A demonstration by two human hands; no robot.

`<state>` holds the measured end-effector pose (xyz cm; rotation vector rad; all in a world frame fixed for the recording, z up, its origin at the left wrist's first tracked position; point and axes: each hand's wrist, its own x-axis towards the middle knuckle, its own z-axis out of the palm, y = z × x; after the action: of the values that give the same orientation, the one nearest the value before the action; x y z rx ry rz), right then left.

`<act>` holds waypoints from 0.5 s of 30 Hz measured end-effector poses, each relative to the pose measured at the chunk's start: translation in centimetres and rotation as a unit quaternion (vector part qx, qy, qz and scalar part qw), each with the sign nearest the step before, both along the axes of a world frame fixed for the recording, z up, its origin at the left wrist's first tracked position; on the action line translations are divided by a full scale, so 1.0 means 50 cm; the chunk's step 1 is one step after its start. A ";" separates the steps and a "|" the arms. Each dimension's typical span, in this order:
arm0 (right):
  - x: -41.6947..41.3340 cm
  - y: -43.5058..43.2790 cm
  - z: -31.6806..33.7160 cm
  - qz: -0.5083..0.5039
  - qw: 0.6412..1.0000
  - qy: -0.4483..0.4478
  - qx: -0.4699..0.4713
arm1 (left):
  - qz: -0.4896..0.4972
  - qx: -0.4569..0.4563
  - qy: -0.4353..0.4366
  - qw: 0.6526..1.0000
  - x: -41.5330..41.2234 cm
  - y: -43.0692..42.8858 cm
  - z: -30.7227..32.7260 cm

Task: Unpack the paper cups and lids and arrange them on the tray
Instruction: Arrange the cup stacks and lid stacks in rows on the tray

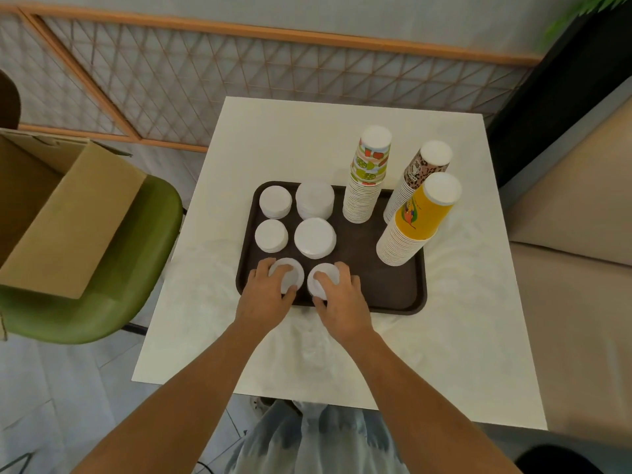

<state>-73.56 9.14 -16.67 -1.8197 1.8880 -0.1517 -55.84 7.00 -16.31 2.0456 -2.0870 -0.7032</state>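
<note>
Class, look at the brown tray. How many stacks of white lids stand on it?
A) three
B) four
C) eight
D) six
D, six: four free lid stacks stand on the tray, plus the near-left stack gripped by the left hand and the near-right stack gripped by the right hand.

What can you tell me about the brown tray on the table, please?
The tray is dark brown, rectangular with rounded corners and a low raised rim, and looks like plastic. It lies flat on the white table. Six stacks of white lids stand in two columns on its left half; tall stacks of upturned paper cups stand along its right side. The left hand and right hand each grip one of the two nearest lid stacks.
</note>
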 end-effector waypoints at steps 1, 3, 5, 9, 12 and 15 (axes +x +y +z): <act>0.003 -0.002 0.000 0.003 1.000 0.000 0.008 | -0.001 0.003 0.004 1.000 0.002 0.000 0.000; 0.008 -0.007 -0.001 0.002 1.000 0.000 0.016 | -0.002 0.010 0.008 1.000 0.006 -0.001 0.000; 0.009 -0.009 -0.003 -0.005 1.000 -0.005 0.024 | -0.005 0.013 0.005 1.000 0.008 -0.002 0.001; 0.007 -0.005 -0.005 -0.017 1.000 -0.010 0.025 | 0.002 -0.003 -0.008 1.000 0.014 -0.003 0.003; 0.010 -0.001 -0.002 -0.027 0.999 -0.024 0.012 | 0.004 -0.009 -0.006 1.000 0.024 -0.004 0.000; 0.012 0.004 0.001 -0.034 0.999 -0.028 -0.016 | 0.006 0.001 0.007 1.000 0.032 -0.006 -0.004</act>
<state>-72.94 9.34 -16.63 -1.7544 1.9200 -0.2541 -54.25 6.71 -16.49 2.0462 -2.0653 -0.7150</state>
